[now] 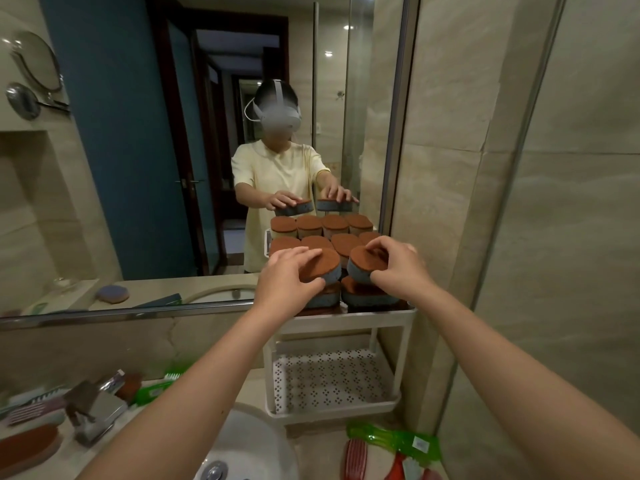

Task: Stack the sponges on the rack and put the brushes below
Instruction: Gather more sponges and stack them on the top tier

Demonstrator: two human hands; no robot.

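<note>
While left grip [287,278] holds left sponge [320,268], right grip [398,268] right sponge [363,268], over rack [381,312] | I judge: stacking | next: seat both squarely

Beige stone counter [258,389] with an inset white basin [249,441]. At far right, against the mirror, stands a white two-tier rack [405,341]: the upper tier carries brown-topped grey sponges [367,296] in stacks; the lower tier [329,379] is a perforated tray. Near right on the counter lie a green brush [391,439] and a red brush [355,459]; at left, a second green brush [156,389], a striped brush [34,408] and a brown-topped pad [27,445].
</note>
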